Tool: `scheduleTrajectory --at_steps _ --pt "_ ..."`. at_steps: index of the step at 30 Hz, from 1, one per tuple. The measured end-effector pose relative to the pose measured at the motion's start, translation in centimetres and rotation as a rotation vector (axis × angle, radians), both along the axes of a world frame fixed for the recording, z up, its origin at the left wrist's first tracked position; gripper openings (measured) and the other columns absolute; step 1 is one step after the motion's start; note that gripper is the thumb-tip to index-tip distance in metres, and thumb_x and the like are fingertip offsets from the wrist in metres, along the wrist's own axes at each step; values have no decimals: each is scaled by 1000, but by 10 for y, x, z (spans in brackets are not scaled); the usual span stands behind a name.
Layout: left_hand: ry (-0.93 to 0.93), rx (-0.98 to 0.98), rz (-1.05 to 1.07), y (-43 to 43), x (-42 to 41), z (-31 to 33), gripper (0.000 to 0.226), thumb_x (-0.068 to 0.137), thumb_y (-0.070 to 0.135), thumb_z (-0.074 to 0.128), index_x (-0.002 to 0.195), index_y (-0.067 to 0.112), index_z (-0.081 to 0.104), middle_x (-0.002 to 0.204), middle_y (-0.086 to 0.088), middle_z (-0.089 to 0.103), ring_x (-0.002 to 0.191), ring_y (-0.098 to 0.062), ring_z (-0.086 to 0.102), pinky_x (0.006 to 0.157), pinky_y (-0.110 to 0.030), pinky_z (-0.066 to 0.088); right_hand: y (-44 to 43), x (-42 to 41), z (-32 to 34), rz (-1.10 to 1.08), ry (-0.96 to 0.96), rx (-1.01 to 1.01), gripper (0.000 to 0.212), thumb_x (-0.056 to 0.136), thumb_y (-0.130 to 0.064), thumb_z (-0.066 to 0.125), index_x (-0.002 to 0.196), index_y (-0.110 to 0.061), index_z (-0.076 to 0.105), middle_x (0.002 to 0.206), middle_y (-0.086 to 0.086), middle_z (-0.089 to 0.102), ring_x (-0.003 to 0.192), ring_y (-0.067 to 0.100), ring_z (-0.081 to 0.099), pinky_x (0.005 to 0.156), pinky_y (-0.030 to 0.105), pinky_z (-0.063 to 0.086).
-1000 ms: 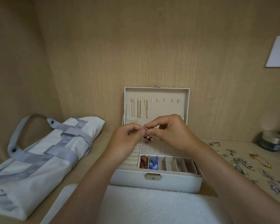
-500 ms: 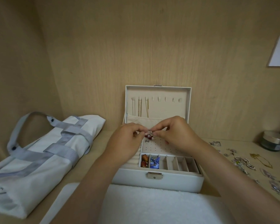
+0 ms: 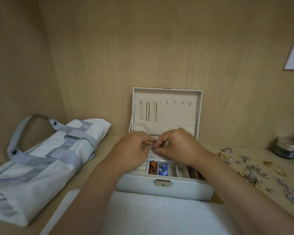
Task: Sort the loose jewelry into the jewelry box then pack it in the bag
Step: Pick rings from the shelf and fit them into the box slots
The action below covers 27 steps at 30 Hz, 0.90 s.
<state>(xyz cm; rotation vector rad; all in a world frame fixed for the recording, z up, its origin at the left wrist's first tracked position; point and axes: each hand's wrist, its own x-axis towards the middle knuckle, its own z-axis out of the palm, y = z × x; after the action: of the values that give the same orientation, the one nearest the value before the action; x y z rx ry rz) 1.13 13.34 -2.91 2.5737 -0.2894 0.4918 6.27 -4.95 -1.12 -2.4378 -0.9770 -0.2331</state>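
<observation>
- bag (image 3: 46,160): white with grey straps, lies flat at 9 o'clock of the jewelry box (image 3: 166,188), well apart from both hands.
- left hand (image 3: 132,150): fingers curled, tips pinching a small silvery piece (image 3: 154,150) at its 3 o'clock.
- right hand (image 3: 178,146): thumb and forefinger pinch the same piece at its 9 o'clock, just above the box's perforated panel.
- jewelry box: white, lid upright, gold chains hanging inside.
- loose jewelry (image 3: 251,168): scattered at the box's 3 o'clock.
- vs 0.5 s ago: hands sit lower toward the panel; the piece's red beads are now hidden.

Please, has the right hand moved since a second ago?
Yes: the right hand, pinching a small silver piece, has come down towards the white jewelry box's front compartments.
</observation>
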Motion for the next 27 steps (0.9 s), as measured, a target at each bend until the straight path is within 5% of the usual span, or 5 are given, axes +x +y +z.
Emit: scheduleTrajectory --at_steps 13,22,27 --pt "25 59 24 0 -9 3 31 93 17 57 111 37 73 100 17 65 99 -7 54 90 -33 50 2 -2 -5 56 -267 -95 9 87 -31 73 94 -30 78 93 -10 71 85 12 65 69 31 50" --pt "23 120 41 -1 -14 6 24 91 29 61 110 38 72 101 14 67 102 -7 51 90 -33 48 -3 0 6 76 15 -94 13 88 -26 71 97 -33 78 99 -15 73 75 -8 60 78 32 55" --pt "56 153 50 -1 -15 7 25 91 37 62 114 38 71 103 15 66 101 -5 51 89 -31 48 2 -3 3 52 10 -122 13 87 -34 73 99 -33 77 101 -16 71 93 4 63 85 36 55"
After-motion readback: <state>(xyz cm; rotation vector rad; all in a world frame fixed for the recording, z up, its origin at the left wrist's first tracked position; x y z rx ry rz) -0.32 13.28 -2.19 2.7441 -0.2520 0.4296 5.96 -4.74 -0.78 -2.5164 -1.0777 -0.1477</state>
